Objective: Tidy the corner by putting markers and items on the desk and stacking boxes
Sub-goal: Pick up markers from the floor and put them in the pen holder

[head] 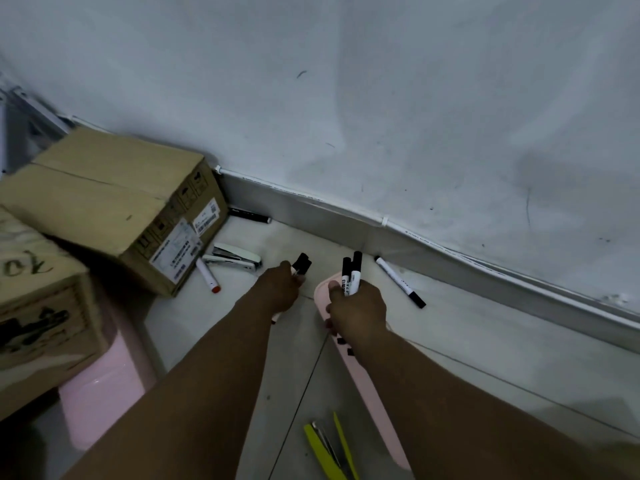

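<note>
Markers: your right hand (358, 308) fingers wrap 2 upright markers (351, 275); your left hand (282, 289) pinches black-capped ones (301, 265). 1 loose marker (400, 282) lies by the baseboard: light, stiff, smooth; take it mid-barrel.

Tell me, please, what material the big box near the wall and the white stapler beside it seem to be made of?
The big box: brown corrugated cardboard, matte, judging by its folded flaps and pasted paper labels. The white stapler: probably glossy plastic shell over metal inside; a grey metallic strip shows, but blur leaves this uncertain.
</note>
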